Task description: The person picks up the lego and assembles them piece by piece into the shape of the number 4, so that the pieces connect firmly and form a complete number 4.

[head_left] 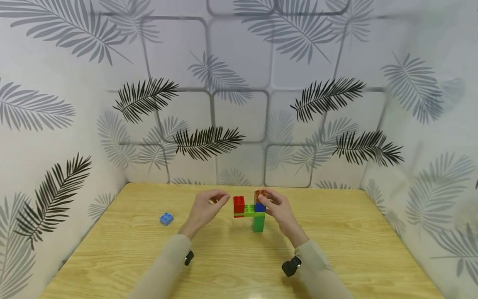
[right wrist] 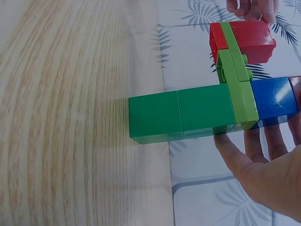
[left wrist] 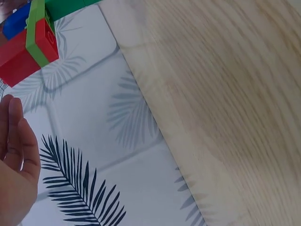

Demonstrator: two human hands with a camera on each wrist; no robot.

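Observation:
A building-brick structure stands upright on the table: a column of two green bricks, a lime-green crosspiece, then a blue brick and an orange-brown brick on top. The crosspiece reaches left to a red brick, and a smaller red part shows under its end. My right hand holds the column's upper part, thumb on the near side by the orange-brown brick and fingers behind. Just left of the red brick, my left hand hovers with loosely bent fingers, holding nothing.
A loose light-blue brick with studs lies on the wooden table to the left of my left hand. Behind the table's far edge rises a wall with leaf patterns, and similar walls flank both sides.

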